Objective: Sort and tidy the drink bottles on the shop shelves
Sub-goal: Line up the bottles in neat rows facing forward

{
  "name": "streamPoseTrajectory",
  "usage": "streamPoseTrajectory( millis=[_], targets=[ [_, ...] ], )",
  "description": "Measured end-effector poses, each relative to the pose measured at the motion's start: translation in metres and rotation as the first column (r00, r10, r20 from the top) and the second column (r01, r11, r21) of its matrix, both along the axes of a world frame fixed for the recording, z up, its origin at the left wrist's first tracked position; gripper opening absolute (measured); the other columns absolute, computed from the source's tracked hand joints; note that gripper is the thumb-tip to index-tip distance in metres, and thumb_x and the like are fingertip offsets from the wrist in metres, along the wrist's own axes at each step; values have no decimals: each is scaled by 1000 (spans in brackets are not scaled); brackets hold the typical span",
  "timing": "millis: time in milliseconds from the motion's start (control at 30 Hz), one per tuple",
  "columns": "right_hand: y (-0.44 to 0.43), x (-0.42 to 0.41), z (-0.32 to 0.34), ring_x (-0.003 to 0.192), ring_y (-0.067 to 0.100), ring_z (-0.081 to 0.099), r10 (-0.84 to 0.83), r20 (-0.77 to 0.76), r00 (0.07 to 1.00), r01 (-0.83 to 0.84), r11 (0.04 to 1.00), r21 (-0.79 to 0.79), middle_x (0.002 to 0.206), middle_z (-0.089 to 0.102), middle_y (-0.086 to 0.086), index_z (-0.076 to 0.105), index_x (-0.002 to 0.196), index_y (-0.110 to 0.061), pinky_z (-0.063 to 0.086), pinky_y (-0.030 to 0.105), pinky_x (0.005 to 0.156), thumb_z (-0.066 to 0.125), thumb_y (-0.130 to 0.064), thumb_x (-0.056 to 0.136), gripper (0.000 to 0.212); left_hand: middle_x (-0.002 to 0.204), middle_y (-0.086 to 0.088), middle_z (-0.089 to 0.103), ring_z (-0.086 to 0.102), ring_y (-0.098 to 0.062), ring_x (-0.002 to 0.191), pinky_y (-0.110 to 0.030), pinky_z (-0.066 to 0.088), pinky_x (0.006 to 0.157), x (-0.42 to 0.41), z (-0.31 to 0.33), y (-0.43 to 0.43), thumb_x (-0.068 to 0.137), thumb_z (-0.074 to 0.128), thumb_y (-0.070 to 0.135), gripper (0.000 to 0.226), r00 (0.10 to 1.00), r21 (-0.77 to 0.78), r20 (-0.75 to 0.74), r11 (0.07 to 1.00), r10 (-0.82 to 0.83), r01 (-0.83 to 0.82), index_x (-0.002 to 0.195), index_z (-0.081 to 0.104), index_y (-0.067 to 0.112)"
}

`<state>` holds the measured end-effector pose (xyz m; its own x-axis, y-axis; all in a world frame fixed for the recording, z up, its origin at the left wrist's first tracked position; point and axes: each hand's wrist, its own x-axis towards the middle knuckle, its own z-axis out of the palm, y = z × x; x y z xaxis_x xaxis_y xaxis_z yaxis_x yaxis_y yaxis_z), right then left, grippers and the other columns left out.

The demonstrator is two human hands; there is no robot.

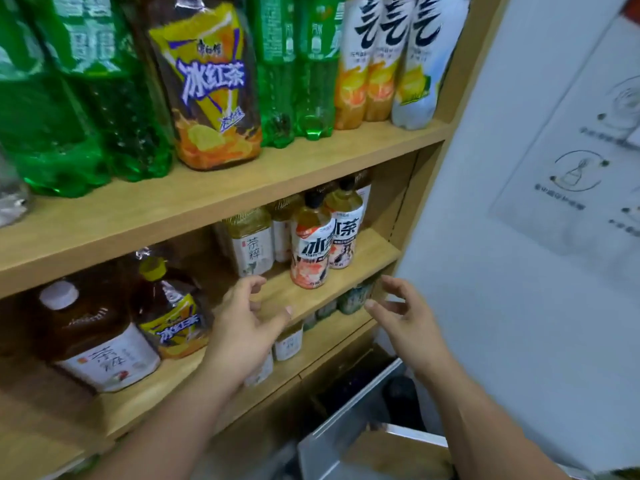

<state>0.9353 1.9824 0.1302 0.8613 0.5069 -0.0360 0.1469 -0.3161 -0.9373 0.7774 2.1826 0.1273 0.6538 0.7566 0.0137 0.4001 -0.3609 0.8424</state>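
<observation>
iced tea bottle point(310, 249): black cap, upright | middle shelf point(346, 271): tea bottles | left hand point(247, 318), right hand point(403, 315): fingers spread, empty

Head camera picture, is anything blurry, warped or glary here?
Head view: wide-angle distortion bows the shelf boards and leans the green bottles; mild blur overall, strongest on the left hand and right hand; light glints off the iced tea pack.

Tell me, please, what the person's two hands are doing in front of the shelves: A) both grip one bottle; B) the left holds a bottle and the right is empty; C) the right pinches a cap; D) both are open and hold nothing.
D: the left hand and right hand have spread fingers in front of the middle shelf, with no bottle in either.
</observation>
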Motion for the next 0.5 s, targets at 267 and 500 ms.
streamPoseTrajectory(
  millis=[267, 500],
  targets=[
    [54, 79, 14, 119, 16, 59, -17, 50, 999, 23, 992, -122, 140, 55, -10, 49, 144, -32, 56, 44, 98, 74, -47, 88, 63, 132, 7, 64, 60, -21, 122, -34, 47, 90, 95, 12, 37, 80, 79, 55, 85, 987, -27, -118, 994, -105, 103, 151, 37, 32],
    [104, 133, 18, 117, 14, 58, 54, 101, 993, -39, 989, -141, 130, 56, -19, 47, 142, -38, 53, 39, 95, 73, -50, 89, 60, 141, 1, 59, 56, -29, 128, -32, 42, 95, 136, 18, 39, 84, 78, 47, 89, 980, -104, -184, 993, -75, 56, 153, 26, 29]
  ],
)
